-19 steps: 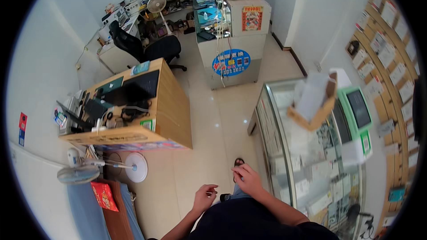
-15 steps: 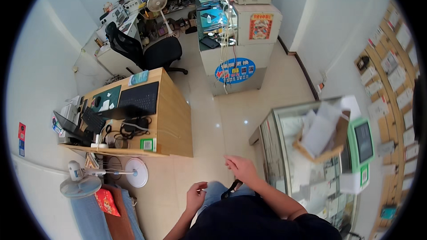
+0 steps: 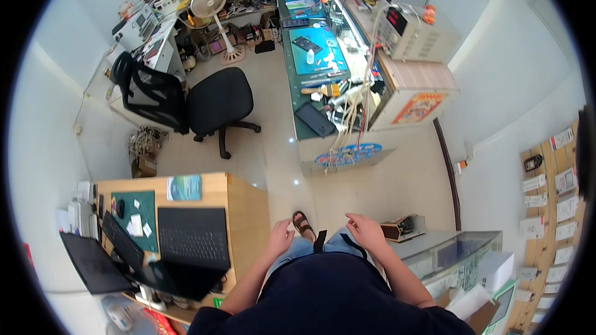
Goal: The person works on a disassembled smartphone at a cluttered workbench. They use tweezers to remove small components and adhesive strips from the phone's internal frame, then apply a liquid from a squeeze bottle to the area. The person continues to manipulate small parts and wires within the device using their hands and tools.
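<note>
I am standing on the tiled floor with both arms low in front of my dark shirt and jeans. My left hand [image 3: 281,237] hangs beside my left thigh, its fingers loosely bent and apart, with nothing in it. The wooden desk [image 3: 247,223] is nearest to it, carrying a black laptop [image 3: 194,234]. Over my right thigh is my right hand [image 3: 366,232], also empty, its fingers loosely spread. Close to its right stands a glass display counter [image 3: 447,251], with an open box of small things [image 3: 402,228] at its far end. Neither hand touches any of these.
Ahead stands a workbench [image 3: 303,125] with a phone [image 3: 315,119], a blue mat [image 3: 338,62], a brush [image 3: 321,90] and dangling cables [image 3: 347,130]. A black swivel chair [image 3: 220,96] and a standing fan [image 3: 210,3] are at the far left. Packaged goods hang on the right wall rack [image 3: 540,211].
I have moved forward: the workbench and chair look nearer, while the desk and display counter have slid back toward the lower edge. My right hand has shifted right, farther from the left.
</note>
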`<state>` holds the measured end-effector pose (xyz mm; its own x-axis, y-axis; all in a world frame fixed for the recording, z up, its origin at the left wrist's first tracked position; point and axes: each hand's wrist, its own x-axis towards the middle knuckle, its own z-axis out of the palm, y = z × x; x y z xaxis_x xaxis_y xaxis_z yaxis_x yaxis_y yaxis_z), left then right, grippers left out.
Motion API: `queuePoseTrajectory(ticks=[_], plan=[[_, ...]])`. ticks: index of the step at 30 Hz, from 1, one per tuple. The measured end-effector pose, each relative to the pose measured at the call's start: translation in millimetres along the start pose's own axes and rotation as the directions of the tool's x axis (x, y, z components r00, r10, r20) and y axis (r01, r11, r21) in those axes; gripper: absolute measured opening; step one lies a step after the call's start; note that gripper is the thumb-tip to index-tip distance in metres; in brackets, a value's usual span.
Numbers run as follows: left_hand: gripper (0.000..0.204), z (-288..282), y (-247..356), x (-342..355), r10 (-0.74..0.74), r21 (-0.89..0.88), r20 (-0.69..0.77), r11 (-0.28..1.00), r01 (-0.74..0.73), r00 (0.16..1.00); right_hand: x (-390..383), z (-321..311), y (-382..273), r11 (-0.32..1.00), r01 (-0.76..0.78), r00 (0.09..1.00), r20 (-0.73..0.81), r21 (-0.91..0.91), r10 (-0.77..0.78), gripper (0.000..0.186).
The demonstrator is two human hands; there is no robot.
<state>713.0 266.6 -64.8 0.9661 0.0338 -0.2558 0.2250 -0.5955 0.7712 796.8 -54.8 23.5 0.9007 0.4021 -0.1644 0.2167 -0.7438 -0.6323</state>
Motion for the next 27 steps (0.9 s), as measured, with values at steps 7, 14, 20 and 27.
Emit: queuePoseTrajectory(ticks=[7,14,20,27], plan=[[0.041,-104.2,5.4,230.8,-0.058,0.004,0.140,0.998,0.059,0.988,137.3,-19.5,-5.7,0.964,-0.221,0.969,-0.076,0.145,0.234,0.034],[0.045,-132.0,-62.9,326.2,-0.224,0.305,0.330,0.945,0.121,0.917,312.1,16.7,21.6,0.742,-0.616,0.785,0.122,0.264,0.608,0.042],[0.036,-211.7,-54.1,426.3,-0.259,0.217,0.232,0.953,0.209,0.938,354.5,82.0,12.6,0.613,-0.677,0.690,0.061,0.406,0.721,0.039],[0.046,-240.2,-127.1,609.9,-0.340,0.495,0.560,0.869,0.024,0.756,350.7,60.7,-32.0,0.335,-0.856,0.293,-0.164,0.395,0.942,0.043]])
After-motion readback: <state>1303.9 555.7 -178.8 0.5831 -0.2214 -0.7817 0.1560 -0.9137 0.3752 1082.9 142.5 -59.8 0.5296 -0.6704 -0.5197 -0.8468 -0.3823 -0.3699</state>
